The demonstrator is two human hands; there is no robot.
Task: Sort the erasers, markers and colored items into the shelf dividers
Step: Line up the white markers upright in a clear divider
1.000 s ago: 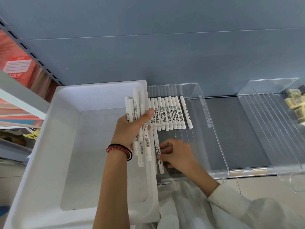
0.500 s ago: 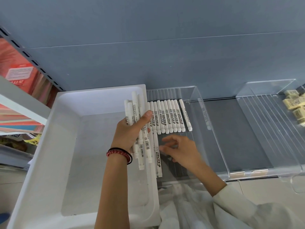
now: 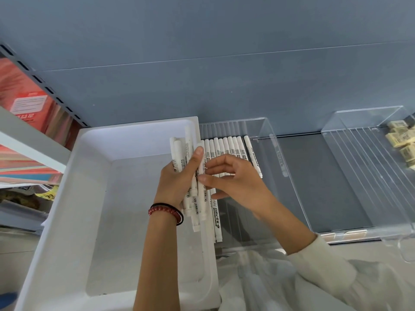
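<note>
Gripping a bundle of markers (image 3: 187, 142), the left hand (image 3: 177, 178) holds them pointing away, parallel to the row (image 3: 231, 149) in the clear tray (image 3: 289, 176) just rightward. Nearer that tray, the right hand (image 3: 240, 187) touches one bundled marker; whether these hands share a pinch is unclear.

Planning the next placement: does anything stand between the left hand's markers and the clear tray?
Nothing visible does. The left hand holds the markers right beside the clear tray, whose top is open. Only the right hand reaches across it, and a loose marker lies along its left edge.
</note>
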